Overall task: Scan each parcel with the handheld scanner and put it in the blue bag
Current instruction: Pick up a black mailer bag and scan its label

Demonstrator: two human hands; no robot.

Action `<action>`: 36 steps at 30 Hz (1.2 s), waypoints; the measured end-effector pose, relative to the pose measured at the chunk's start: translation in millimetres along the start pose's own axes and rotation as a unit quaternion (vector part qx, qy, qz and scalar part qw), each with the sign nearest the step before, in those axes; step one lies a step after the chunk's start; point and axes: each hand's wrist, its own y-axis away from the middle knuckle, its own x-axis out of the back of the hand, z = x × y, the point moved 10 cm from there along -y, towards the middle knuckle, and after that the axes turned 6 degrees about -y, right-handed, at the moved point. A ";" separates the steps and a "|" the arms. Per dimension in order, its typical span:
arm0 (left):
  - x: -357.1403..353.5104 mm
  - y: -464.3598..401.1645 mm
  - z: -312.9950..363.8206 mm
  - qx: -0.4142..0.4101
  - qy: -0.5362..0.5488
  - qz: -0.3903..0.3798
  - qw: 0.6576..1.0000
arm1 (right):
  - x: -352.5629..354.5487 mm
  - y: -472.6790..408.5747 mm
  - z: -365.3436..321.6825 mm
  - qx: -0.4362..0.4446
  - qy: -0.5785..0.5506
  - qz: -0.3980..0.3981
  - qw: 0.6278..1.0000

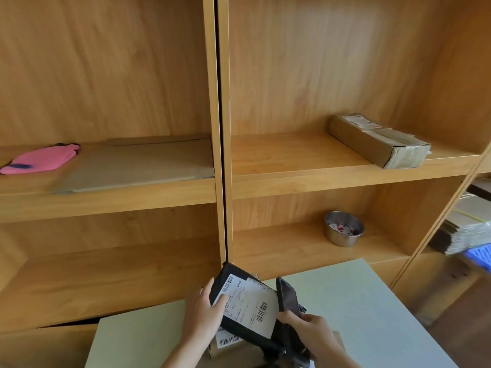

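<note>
- Left hand closed on the left edge of a black parcel, thumb lying across its white shipping label, fingers hidden behind the bag.
- Right hand wrapped around the lower end of a dark handheld scanner, held upright just beside the parcel's right edge, its top level with the label.
- Parcel raised above a pale green table, tilted with the label facing up toward the camera; two barcodes visible on the label.
- Under the parcel, resting on the table: a brown cardboard box with a barcoded label of its own, mostly covered by the hands and the bag.
- Behind the table, a wooden shelf unit split by a vertical divider.
- On the upper right shelf, well apart from the hands: a long cardboard parcel, taped, lying at an angle with one end over the front edge.
- On the lower right shelf: a small metal bowl holding red and white scraps.
- On the upper left shelf: a flat cardboard sheet, and beside it at far left a pink glove.
- At the far right edge: stacked flattened cartons above a blue crate, blurred.
</note>
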 end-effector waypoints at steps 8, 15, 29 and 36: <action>14.6 14.7 -37.2 0.110 0.014 0.038 0.993 | -7.7 -9.7 -8.5 0.030 0.023 -0.008 0.999; 38.0 50.3 -31.2 0.114 0.112 0.026 0.987 | -20.5 4.3 -17.0 0.074 0.025 -0.046 0.996; 98.1 117.6 -92.0 0.148 0.160 0.111 0.970 | -91.0 24.5 -42.9 0.146 0.059 -0.145 0.977; 141.9 148.1 -176.5 0.206 0.203 0.161 0.943 | -191.7 64.5 -44.6 0.154 0.125 -0.222 0.955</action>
